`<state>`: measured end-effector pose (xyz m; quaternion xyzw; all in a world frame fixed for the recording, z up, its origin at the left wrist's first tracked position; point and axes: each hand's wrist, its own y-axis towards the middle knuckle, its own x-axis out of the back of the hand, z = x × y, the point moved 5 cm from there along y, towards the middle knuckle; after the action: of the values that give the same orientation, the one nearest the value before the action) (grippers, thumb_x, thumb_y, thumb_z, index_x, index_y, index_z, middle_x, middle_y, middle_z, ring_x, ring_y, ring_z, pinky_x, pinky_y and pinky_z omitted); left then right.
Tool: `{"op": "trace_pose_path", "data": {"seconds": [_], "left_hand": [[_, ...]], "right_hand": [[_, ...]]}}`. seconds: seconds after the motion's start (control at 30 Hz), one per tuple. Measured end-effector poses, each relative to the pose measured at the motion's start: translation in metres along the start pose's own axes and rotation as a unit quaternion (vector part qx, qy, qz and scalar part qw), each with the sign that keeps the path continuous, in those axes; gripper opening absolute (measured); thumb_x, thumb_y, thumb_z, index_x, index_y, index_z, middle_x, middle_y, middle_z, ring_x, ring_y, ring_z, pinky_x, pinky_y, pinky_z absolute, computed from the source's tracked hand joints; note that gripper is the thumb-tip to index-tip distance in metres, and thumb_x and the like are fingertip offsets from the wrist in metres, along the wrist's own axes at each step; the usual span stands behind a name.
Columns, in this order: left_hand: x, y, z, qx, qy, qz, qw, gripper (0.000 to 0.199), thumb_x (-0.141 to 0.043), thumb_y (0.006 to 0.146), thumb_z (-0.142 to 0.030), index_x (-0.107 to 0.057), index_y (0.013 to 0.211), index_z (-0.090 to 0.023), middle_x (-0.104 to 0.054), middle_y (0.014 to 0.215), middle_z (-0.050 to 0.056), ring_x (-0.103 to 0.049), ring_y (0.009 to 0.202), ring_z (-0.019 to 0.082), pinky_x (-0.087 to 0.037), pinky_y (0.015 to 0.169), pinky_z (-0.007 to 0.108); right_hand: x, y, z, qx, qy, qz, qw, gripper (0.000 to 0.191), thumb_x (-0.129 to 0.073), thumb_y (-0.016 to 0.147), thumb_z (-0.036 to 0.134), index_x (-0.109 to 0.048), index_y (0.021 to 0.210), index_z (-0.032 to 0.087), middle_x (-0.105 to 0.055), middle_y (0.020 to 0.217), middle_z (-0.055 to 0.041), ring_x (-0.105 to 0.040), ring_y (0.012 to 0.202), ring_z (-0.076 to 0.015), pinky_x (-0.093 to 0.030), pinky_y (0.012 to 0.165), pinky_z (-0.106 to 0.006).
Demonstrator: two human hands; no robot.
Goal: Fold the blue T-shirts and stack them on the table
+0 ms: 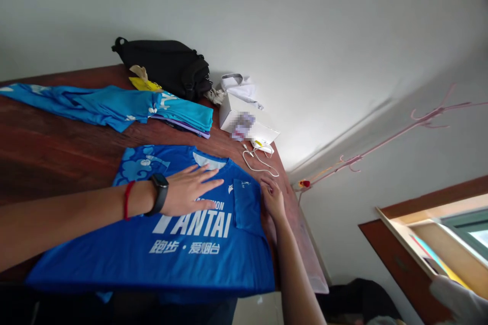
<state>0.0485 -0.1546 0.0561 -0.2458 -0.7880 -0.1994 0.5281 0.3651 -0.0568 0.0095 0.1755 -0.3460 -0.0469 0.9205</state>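
Observation:
A blue T-shirt point(190, 269) with white lettering lies front up on the table, its collar pointing away from me and its hem hanging over the near edge. The sleeve point(246, 203) on the right is folded inward over the chest; the patterned sleeve point(143, 162) on the left lies spread out. My left hand point(190, 190) rests flat on the upper chest, fingers spread, wearing a black watch and a red cord. At the shirt's right shoulder edge, my right hand point(273, 197) has its fingers curled in, closed on the fabric edge.
Behind the shirt lie folded blue garments point(183, 111) and a crumpled blue one point(84, 104). A black bag point(163, 66), a white box point(229, 111) and a white cable point(261, 168) sit toward the wall. A pink coat rack point(366, 152) stands right of the wooden table point(49, 147).

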Motion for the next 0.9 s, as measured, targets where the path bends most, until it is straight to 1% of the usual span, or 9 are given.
{"op": "trace_pose_path", "data": {"seconds": [0.1, 0.17, 0.23, 0.3, 0.37, 0.5, 0.6, 0.7, 0.9], "left_hand": [[0.03, -0.021, 0.049, 0.095, 0.033, -0.055, 0.993, 0.068, -0.039, 0.097, -0.064, -0.046, 0.151, -0.022, -0.033, 0.162, 0.011, -0.024, 0.149, 0.038, -0.021, 0.118, 0.057], [0.045, -0.035, 0.086, 0.159, 0.064, -0.094, 0.981, 0.072, -0.043, 0.093, -0.068, -0.055, 0.143, -0.019, -0.045, 0.155, 0.013, -0.035, 0.144, 0.038, -0.026, 0.116, 0.053], [0.054, -0.049, 0.121, 0.202, 0.067, -0.109, 0.971, 0.07, -0.042, 0.092, -0.065, -0.058, 0.138, -0.015, -0.056, 0.145, 0.016, -0.049, 0.134, 0.036, -0.034, 0.112, 0.049], [0.06, -0.06, 0.149, 0.236, 0.064, -0.119, 0.962, 0.067, -0.042, 0.091, -0.062, -0.061, 0.132, -0.012, -0.062, 0.136, 0.018, -0.055, 0.127, 0.036, -0.037, 0.109, 0.048], [0.063, -0.068, 0.168, 0.253, 0.066, -0.125, 0.957, 0.065, -0.043, 0.089, -0.06, -0.064, 0.126, -0.011, -0.065, 0.131, 0.019, -0.057, 0.124, 0.037, -0.038, 0.108, 0.048], [0.067, -0.067, 0.185, 0.258, 0.065, -0.118, 0.957, 0.068, -0.046, 0.086, -0.063, -0.063, 0.127, -0.012, -0.069, 0.124, 0.017, -0.06, 0.117, 0.033, -0.043, 0.102, 0.039], [0.069, -0.056, 0.191, 0.258, 0.04, -0.098, 0.96, 0.073, -0.052, 0.082, -0.065, -0.06, 0.131, -0.012, -0.072, 0.116, 0.014, -0.065, 0.106, 0.029, -0.046, 0.092, 0.032], [0.071, -0.045, 0.194, 0.254, 0.028, -0.077, 0.964, 0.067, -0.057, 0.078, -0.065, -0.065, 0.121, -0.014, -0.073, 0.109, 0.012, -0.066, 0.098, 0.026, -0.046, 0.086, 0.029], [0.069, -0.044, 0.2, 0.304, 0.034, -0.03, 0.952, 0.051, -0.058, 0.078, -0.065, -0.068, 0.094, -0.018, -0.075, 0.092, 0.008, -0.067, 0.082, 0.024, -0.043, 0.068, 0.027]], "right_hand": [[-0.002, -0.001, 0.002, 0.006, 0.008, 0.001, 1.0, 0.044, -0.056, 0.088, 0.051, -0.073, 0.113, 0.018, -0.071, 0.12, -0.0138, -0.066, 0.111, -0.0298, -0.055, 0.093, -0.043], [-0.004, 0.0, 0.001, 0.004, 0.017, 0.011, 1.0, 0.045, -0.057, 0.087, 0.053, -0.073, 0.112, 0.019, -0.072, 0.119, -0.0134, -0.067, 0.11, -0.0303, -0.055, 0.093, -0.044], [-0.006, 0.003, -0.002, -0.005, 0.022, 0.025, 0.999, 0.046, -0.059, 0.086, 0.055, -0.074, 0.111, 0.02, -0.073, 0.117, -0.0131, -0.068, 0.108, -0.0315, -0.055, 0.093, -0.045], [-0.007, 0.01, -0.005, -0.021, 0.022, 0.039, 0.999, 0.046, -0.061, 0.084, 0.056, -0.075, 0.109, 0.02, -0.075, 0.113, -0.0131, -0.069, 0.105, -0.033, -0.054, 0.092, -0.047], [-0.009, 0.019, -0.007, -0.03, 0.017, 0.058, 0.998, 0.044, -0.063, 0.083, 0.056, -0.076, 0.107, 0.021, -0.076, 0.109, -0.012, -0.07, 0.104, -0.0335, -0.054, 0.092, -0.048], [-0.015, 0.041, -0.003, -0.003, 0.006, 0.108, 0.994, 0.039, -0.064, 0.083, 0.053, -0.077, 0.103, 0.022, -0.077, 0.104, -0.0092, -0.069, 0.102, -0.0312, -0.053, 0.089, -0.045], [-0.024, 0.056, 0.0, -0.009, 0.0, 0.149, 0.989, 0.036, -0.067, 0.079, 0.052, -0.078, 0.089, 0.019, -0.076, 0.082, -0.007, -0.069, 0.08, -0.0276, -0.053, 0.072, -0.039], [-0.032, 0.067, 0.004, -0.02, -0.002, 0.19, 0.982, 0.033, -0.075, 0.073, 0.051, -0.074, 0.073, 0.018, -0.068, 0.062, -0.0026, -0.061, 0.061, -0.021, -0.047, 0.058, -0.032], [-0.04, 0.073, 0.008, -0.018, -0.015, 0.275, 0.961, 0.028, -0.074, 0.073, 0.044, -0.069, 0.063, 0.019, -0.064, 0.058, -0.001, -0.054, 0.057, -0.0165, -0.039, 0.053, -0.028]]}}
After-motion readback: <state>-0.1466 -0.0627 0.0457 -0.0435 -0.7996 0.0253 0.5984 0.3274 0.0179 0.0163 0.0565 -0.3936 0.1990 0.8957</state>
